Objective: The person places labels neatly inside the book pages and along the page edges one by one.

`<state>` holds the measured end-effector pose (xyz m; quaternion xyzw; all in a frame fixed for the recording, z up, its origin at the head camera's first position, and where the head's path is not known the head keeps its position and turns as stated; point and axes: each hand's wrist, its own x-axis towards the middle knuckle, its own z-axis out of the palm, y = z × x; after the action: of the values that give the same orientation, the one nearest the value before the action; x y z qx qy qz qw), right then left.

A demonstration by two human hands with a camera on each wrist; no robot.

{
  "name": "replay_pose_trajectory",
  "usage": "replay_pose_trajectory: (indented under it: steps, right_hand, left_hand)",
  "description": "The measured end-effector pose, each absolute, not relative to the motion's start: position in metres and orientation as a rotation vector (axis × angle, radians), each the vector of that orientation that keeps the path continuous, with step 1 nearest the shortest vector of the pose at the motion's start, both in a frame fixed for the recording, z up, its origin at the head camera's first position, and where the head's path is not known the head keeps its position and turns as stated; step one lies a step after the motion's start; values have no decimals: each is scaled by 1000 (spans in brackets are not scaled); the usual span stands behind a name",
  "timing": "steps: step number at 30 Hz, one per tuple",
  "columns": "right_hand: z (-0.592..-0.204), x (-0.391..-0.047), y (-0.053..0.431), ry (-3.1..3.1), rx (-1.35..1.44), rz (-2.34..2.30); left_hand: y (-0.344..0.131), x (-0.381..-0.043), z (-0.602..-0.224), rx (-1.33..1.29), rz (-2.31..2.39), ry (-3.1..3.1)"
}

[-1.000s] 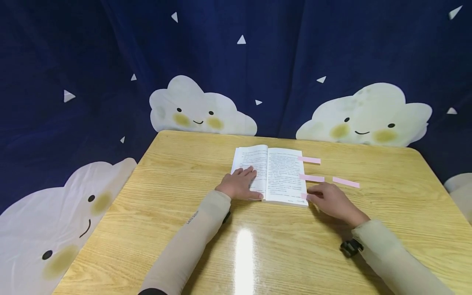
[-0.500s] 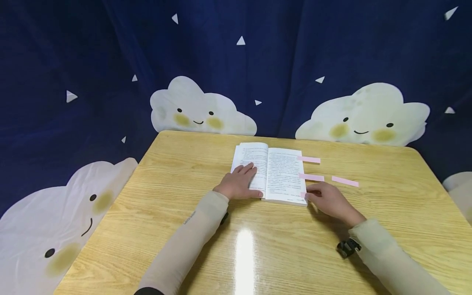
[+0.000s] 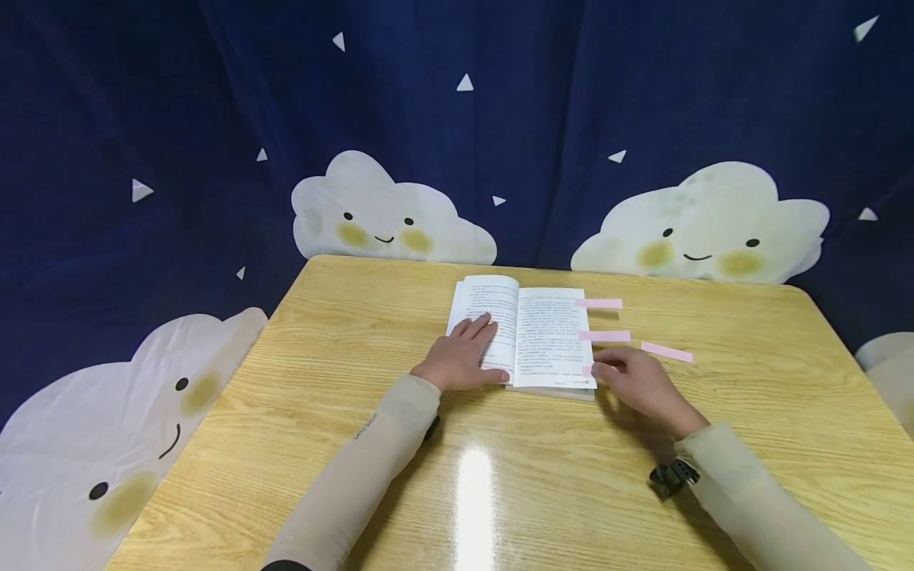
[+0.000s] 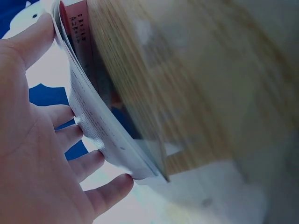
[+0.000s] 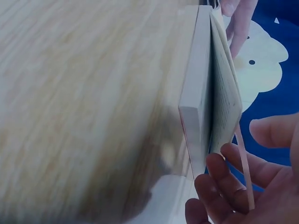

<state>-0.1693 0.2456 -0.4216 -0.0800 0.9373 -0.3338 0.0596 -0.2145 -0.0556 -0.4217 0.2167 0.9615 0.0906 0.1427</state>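
Observation:
An open book (image 3: 550, 333) lies on the table, its pages printed with text. My left hand (image 3: 462, 357) rests on the left page with fingers spread and thumb near the spine. At the lower right corner, my right hand (image 3: 643, 385) holds the raised right-hand leaves by their edge. In the right wrist view, its curled fingers (image 5: 229, 179) reach under the leaves, apart from the thick page block (image 5: 196, 70) below. A pink sticky strip (image 5: 245, 168) crosses that palm. Two pink strips (image 3: 600, 303) (image 3: 604, 336) stick out from the right page edge.
A loose pink strip (image 3: 667, 352) lies on the wooden table (image 3: 343, 333) right of the book. Behind the table hangs a dark blue curtain (image 3: 535, 119) with smiling clouds. A black wrist device (image 3: 671, 478) sits at my right cuff.
The right-hand leaves have risen off the block, with the pink strips on them lifting and tilting. My right hand has come up slightly with the corner. My left hand stays on the left page.

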Motion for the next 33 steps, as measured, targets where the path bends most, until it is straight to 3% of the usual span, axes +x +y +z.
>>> replay_pose_trajectory:
  steps: [12,27,33]
  right_hand:
    - [-419,-171,246,2815,-257,-1033]
    - [-404,-182,243,2398,-50,-1556]
    - [-400,-184,236,2116,-142,-1949]
  left_hand:
    - [-56,-215,-423,625,280,2769]
    - [-55,-215,-425,657,405,2770]
    - [-57,-213,-426,721,511,2818]
